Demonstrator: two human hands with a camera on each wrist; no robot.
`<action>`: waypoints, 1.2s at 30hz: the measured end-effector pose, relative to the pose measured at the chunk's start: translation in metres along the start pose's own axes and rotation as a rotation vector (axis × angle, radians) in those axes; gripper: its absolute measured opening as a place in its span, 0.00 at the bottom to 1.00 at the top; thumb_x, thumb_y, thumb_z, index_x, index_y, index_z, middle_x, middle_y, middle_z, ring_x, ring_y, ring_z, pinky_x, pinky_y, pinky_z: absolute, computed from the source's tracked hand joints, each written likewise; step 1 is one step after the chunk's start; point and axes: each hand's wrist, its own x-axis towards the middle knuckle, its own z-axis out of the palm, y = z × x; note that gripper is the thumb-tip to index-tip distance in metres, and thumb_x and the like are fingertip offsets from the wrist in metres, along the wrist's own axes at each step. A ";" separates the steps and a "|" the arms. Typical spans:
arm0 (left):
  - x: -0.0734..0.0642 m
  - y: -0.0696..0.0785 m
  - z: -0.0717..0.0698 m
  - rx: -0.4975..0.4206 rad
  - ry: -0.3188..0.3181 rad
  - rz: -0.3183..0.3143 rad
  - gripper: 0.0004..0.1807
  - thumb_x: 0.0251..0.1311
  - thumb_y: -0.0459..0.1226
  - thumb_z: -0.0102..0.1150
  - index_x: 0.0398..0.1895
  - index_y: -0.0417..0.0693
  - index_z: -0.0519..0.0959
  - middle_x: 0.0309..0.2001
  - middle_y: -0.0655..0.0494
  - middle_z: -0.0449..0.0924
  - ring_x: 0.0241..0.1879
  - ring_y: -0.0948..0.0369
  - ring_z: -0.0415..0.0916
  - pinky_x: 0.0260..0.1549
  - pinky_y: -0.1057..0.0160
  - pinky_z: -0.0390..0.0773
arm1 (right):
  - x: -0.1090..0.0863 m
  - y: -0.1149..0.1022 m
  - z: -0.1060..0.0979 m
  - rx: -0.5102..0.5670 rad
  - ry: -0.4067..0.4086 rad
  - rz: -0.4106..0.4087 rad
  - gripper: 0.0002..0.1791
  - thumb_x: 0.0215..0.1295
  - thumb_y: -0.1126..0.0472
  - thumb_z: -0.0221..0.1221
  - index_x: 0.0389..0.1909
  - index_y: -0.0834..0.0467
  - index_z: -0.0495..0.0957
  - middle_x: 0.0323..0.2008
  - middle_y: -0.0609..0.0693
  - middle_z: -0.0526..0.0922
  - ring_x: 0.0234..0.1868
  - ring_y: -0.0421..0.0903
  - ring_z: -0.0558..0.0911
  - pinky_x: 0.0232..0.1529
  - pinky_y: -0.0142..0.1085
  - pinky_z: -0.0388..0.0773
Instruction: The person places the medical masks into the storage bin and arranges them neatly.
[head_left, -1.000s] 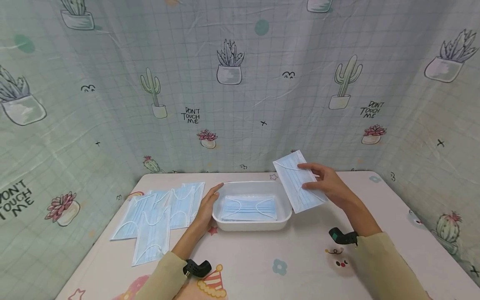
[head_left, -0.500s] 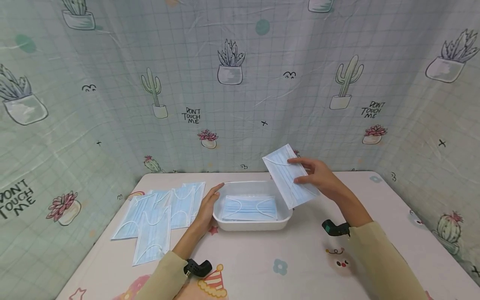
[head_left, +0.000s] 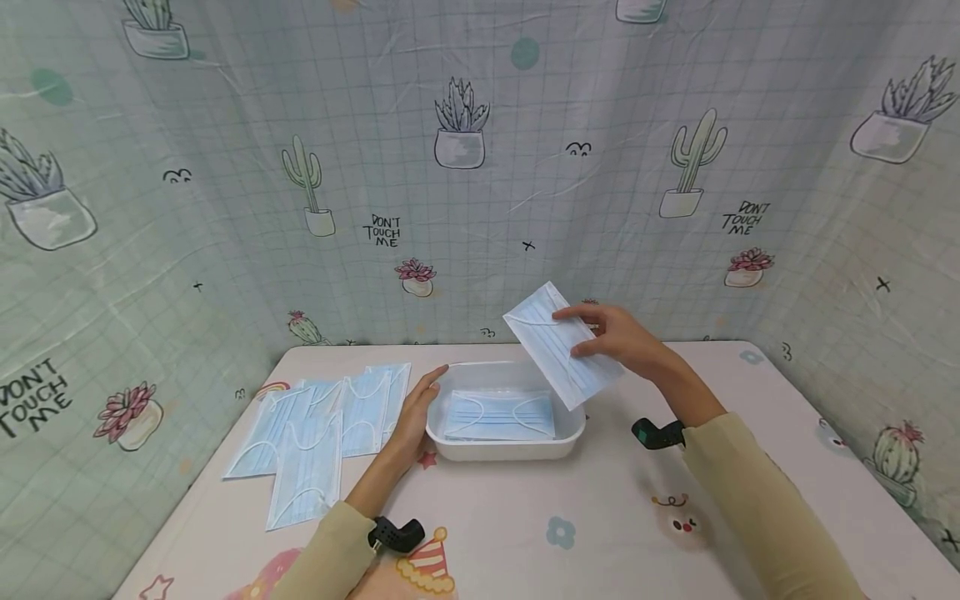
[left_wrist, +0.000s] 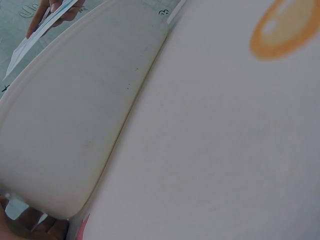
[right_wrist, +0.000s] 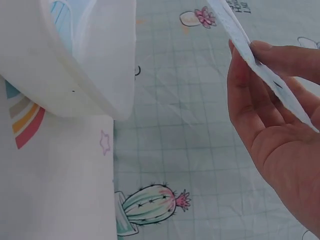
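A white plastic tub stands mid-table, with folded blue face masks inside, their ear loops on top. My left hand holds its left end; in the left wrist view, fingers show curled at the end wall. Above the tub's right rim, my right hand pinches a light blue face mask between thumb and fingers. That mask is tilted, its lower corner in front of the tub's right end. The right wrist view shows the held mask edge-on.
Several blue masks lie overlapping on the table to the left of the left arm. A printed curtain hangs behind the table and along both sides. A black wrist device sits on each forearm.
My right hand has moved left and slightly up with the mask, bringing it from beside the tub to over its right part. The left hand and tub stay in place.
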 end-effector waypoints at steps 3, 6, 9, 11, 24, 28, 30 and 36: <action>0.000 0.000 0.000 -0.007 0.005 -0.002 0.26 0.82 0.42 0.34 0.78 0.56 0.64 0.81 0.48 0.58 0.82 0.48 0.50 0.81 0.41 0.45 | 0.004 -0.005 0.001 0.009 -0.030 0.011 0.34 0.57 0.68 0.69 0.68 0.55 0.76 0.71 0.60 0.68 0.56 0.60 0.79 0.45 0.38 0.83; 0.001 0.000 0.000 -0.013 0.000 0.001 0.26 0.82 0.42 0.33 0.79 0.54 0.63 0.81 0.47 0.58 0.82 0.48 0.50 0.81 0.41 0.46 | 0.008 -0.010 0.002 0.001 -0.057 0.023 0.34 0.57 0.68 0.69 0.67 0.53 0.78 0.70 0.59 0.69 0.55 0.58 0.79 0.45 0.38 0.83; 0.001 0.000 0.000 -0.013 -0.006 0.005 0.27 0.82 0.42 0.33 0.80 0.51 0.62 0.81 0.47 0.57 0.82 0.47 0.50 0.80 0.41 0.47 | 0.013 -0.014 0.003 -0.045 -0.097 0.009 0.33 0.57 0.67 0.70 0.67 0.53 0.78 0.70 0.59 0.70 0.53 0.57 0.80 0.44 0.39 0.83; 0.002 -0.001 0.000 -0.007 -0.008 0.007 0.27 0.82 0.42 0.33 0.80 0.50 0.61 0.81 0.47 0.57 0.82 0.46 0.51 0.80 0.40 0.47 | 0.018 -0.016 0.003 -0.070 -0.122 0.001 0.33 0.57 0.66 0.70 0.66 0.53 0.79 0.71 0.59 0.71 0.53 0.57 0.80 0.44 0.39 0.83; -0.001 -0.001 0.000 -0.003 0.003 0.008 0.26 0.82 0.42 0.34 0.79 0.56 0.64 0.80 0.49 0.60 0.81 0.47 0.54 0.80 0.41 0.51 | 0.040 -0.023 0.012 -0.116 -0.334 -0.030 0.31 0.52 0.70 0.66 0.61 0.52 0.83 0.73 0.54 0.72 0.67 0.55 0.71 0.59 0.43 0.73; -0.001 -0.001 0.000 -0.002 0.002 0.005 0.26 0.82 0.43 0.33 0.78 0.56 0.64 0.81 0.49 0.58 0.81 0.47 0.52 0.80 0.41 0.50 | 0.047 -0.023 0.018 -0.134 -0.386 -0.032 0.31 0.52 0.70 0.66 0.60 0.52 0.84 0.73 0.54 0.72 0.70 0.56 0.71 0.66 0.51 0.72; -0.001 -0.001 0.000 -0.001 -0.002 0.001 0.26 0.82 0.43 0.33 0.79 0.56 0.63 0.81 0.49 0.57 0.82 0.47 0.51 0.80 0.41 0.49 | 0.050 -0.023 0.020 -0.144 -0.416 -0.037 0.31 0.52 0.71 0.66 0.60 0.53 0.84 0.73 0.55 0.73 0.71 0.57 0.70 0.69 0.56 0.70; -0.001 -0.001 0.000 -0.003 -0.008 -0.001 0.26 0.82 0.43 0.33 0.79 0.55 0.62 0.82 0.49 0.54 0.83 0.47 0.48 0.80 0.41 0.47 | 0.061 -0.020 0.029 -0.157 -0.488 -0.029 0.30 0.51 0.72 0.63 0.59 0.54 0.84 0.73 0.55 0.74 0.74 0.57 0.69 0.74 0.62 0.63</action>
